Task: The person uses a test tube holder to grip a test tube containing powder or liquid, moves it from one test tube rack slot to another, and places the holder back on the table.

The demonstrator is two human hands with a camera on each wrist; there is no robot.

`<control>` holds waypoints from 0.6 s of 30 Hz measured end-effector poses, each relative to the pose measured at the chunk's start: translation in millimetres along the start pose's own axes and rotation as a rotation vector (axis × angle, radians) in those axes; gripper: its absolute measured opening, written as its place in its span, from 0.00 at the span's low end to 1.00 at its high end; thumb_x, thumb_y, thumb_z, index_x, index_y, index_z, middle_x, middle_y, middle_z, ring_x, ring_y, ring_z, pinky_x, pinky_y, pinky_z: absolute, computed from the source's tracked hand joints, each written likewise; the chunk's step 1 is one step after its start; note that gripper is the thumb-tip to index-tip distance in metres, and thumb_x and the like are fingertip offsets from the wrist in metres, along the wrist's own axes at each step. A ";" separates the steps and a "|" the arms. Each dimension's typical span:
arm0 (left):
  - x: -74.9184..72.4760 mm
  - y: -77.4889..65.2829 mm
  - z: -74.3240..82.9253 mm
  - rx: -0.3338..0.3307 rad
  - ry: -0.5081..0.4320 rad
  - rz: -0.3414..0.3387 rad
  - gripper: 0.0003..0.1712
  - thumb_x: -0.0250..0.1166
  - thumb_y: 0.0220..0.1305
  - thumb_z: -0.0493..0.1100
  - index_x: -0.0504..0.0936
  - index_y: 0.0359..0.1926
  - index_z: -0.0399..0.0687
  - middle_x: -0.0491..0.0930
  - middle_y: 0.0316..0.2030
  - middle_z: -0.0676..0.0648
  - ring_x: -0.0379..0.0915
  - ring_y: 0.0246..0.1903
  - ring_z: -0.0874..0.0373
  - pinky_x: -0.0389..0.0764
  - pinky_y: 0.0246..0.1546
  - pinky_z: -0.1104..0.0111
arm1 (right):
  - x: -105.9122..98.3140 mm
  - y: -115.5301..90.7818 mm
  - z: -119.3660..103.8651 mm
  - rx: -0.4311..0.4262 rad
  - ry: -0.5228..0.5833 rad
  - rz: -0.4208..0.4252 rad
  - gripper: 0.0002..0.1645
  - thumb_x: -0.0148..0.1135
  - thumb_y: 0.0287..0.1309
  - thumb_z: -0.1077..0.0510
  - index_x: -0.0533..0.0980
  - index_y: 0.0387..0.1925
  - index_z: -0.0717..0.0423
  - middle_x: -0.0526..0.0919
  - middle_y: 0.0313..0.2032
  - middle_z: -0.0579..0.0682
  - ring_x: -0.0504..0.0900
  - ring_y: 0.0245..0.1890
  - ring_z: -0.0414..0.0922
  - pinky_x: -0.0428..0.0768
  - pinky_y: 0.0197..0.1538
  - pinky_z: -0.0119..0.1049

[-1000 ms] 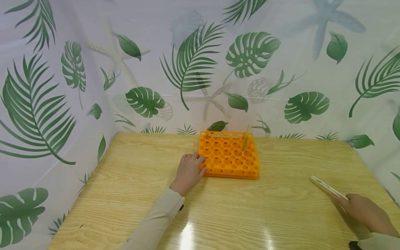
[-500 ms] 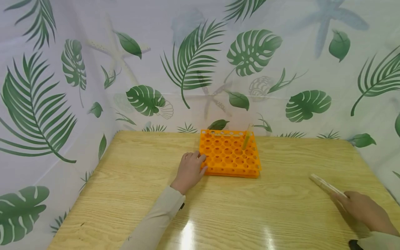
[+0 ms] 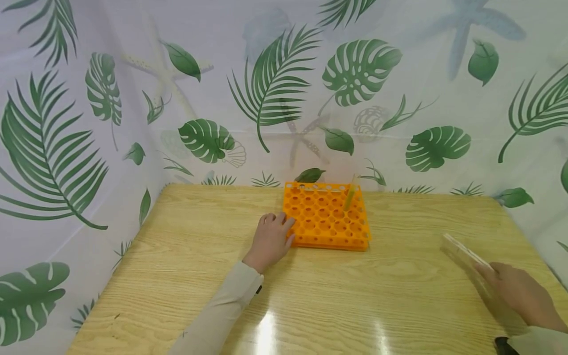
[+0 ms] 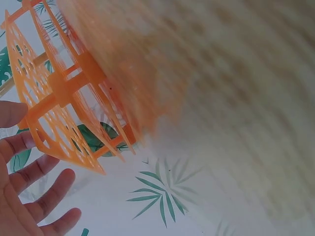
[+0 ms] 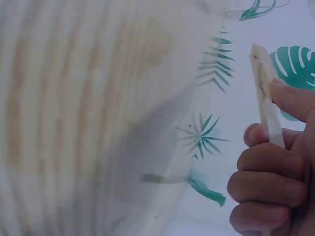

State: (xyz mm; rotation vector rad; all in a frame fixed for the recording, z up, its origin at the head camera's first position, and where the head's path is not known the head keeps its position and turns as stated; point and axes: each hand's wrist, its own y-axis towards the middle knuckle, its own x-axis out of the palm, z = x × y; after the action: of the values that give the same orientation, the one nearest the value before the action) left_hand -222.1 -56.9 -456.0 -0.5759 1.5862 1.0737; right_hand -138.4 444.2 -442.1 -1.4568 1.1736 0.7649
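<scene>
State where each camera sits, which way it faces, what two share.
Head: on the person's head, facing forward and down at a yellow wood-grained table, left grip, right grip and beige sleeves.
Left wrist: worn there, facing left grip at an orange perforated plastic rack.
Right wrist: worn there, facing right grip round a slim pale wooden clamp.
Head and left wrist share the rack.

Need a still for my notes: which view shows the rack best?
The head view: it shows the rack nearly whole, rows of holes visible, its left edge partly covered by the left hand. The left wrist view shows part of it close up, cut off by the frame; the right wrist view doesn't show it.
</scene>
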 end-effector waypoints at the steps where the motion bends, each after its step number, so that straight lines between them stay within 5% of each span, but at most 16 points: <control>1: -0.3 0.1 -0.5 0.002 0.000 0.000 0.17 0.61 0.63 0.52 0.75 0.51 0.54 0.75 0.44 0.48 0.70 0.40 0.50 0.72 0.52 0.56 | -0.7 -0.1 -0.6 -0.013 0.003 0.022 0.50 0.27 0.68 0.33 0.69 0.49 0.79 0.80 0.36 0.71 0.81 0.30 0.57 0.74 0.30 0.48; 6: -2.3 1.6 -2.8 0.010 0.008 -0.008 0.16 0.61 0.63 0.52 0.76 0.51 0.56 0.75 0.43 0.49 0.69 0.39 0.51 0.72 0.48 0.57 | -8.9 -3.0 -11.1 -0.061 -0.004 0.119 0.46 0.30 0.70 0.36 0.68 0.49 0.80 0.81 0.29 0.63 0.79 0.24 0.49 0.73 0.26 0.45; 14: -5.0 3.5 -5.1 0.026 0.040 -0.047 0.15 0.59 0.64 0.54 0.76 0.50 0.59 0.75 0.42 0.50 0.67 0.38 0.52 0.69 0.44 0.58 | -22.5 -4.3 -26.4 -0.053 -0.066 0.143 0.53 0.30 0.69 0.33 0.62 0.53 0.87 0.70 0.48 0.82 0.75 0.41 0.73 0.73 0.36 0.59; 18: -6.4 3.0 -5.6 0.037 0.041 -0.050 0.15 0.59 0.64 0.54 0.76 0.49 0.58 0.74 0.42 0.50 0.67 0.38 0.52 0.69 0.43 0.59 | -25.6 -6.5 -37.3 -0.114 -0.045 0.213 0.43 0.31 0.70 0.37 0.70 0.48 0.77 0.77 0.25 0.67 0.76 0.22 0.57 0.71 0.26 0.46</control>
State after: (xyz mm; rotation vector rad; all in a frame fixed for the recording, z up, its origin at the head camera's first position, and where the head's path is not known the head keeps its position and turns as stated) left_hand -225.4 -61.4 -449.0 -0.6131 1.6158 0.9986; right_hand -145.2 414.5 -407.9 -1.4138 1.2822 1.0207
